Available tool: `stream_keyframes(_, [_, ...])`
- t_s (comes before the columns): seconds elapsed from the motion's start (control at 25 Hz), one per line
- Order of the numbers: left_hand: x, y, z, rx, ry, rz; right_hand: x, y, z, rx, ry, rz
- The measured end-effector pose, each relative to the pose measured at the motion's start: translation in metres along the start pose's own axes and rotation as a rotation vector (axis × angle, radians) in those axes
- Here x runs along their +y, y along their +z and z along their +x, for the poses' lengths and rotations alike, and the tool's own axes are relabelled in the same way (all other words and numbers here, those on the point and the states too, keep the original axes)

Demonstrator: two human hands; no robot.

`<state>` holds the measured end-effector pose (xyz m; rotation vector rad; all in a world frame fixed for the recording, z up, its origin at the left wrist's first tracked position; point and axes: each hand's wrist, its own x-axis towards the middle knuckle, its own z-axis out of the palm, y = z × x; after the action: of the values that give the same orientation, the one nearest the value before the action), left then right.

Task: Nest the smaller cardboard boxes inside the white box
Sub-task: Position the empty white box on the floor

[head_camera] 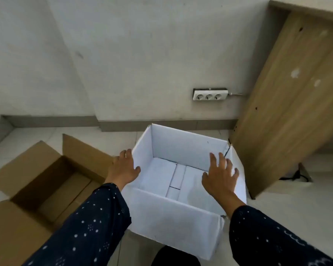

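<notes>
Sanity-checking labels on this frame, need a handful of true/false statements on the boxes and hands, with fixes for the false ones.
1. The white box is open at the top. True.
2. A smaller box already sits inside the white box. False: only its own white bottom flaps show inside.
3. The brown cardboard box lies to the left of the white box, flaps open. True.
4. The right hand grips a brown box. False: it is spread open over the white box's right side, holding nothing.
5. The left hand is at the white box's left wall. True.
6. The power strip lies on the floor. False: it is on the wall.
</notes>
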<state>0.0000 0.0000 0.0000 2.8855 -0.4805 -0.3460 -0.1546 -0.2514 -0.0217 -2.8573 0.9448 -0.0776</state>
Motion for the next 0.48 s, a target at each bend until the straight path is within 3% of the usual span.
stream_keyframes(0.08, [0.002,0.006,0.009,-0.033,-0.058,-0.007,0.009,0.006,0.001,-0.042,0.181,0.011])
stream_keyframes(0.2, [0.003,0.020,0.017,-0.048,-0.112,-0.038,0.019,0.025,0.002,-0.083,0.287,0.164])
stream_keyframes(0.32, [-0.001,0.029,0.029,0.006,-0.116,-0.057,0.024,0.039,0.012,-0.074,0.276,0.341])
stream_keyframes(0.48, [-0.012,0.041,0.043,-0.045,-0.144,-0.182,0.035,0.044,0.061,-0.091,0.163,0.305])
